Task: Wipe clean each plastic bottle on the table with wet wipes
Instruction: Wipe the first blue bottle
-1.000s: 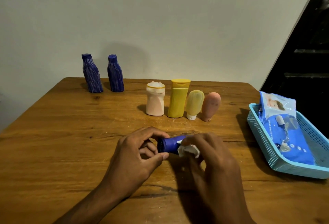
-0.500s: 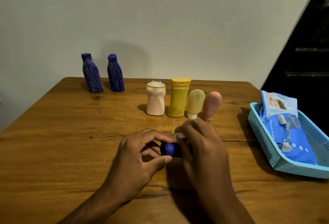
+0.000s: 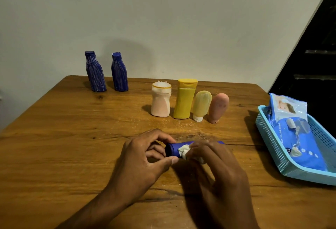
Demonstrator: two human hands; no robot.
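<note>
A small blue bottle [image 3: 174,149] lies on its side above the wooden table, its flat end pointing left, with a crumpled white wipe [image 3: 185,151] pressed against its body. At the far left edge stand 2 dark blue bottles [image 3: 95,72] with pale streaks, side by side and upright. Near the middle stands a row of 4: a pale pink bottle [image 3: 161,102], a tall yellow bottle [image 3: 185,99], a small yellow tube [image 3: 201,105] standing on its white cap, and a pink tube [image 3: 218,110] also cap down.

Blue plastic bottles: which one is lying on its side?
The small blue plastic bottle held between both hands, under the white wet wipe. The two ribbed blue bottles stand upright at the far left.
</note>
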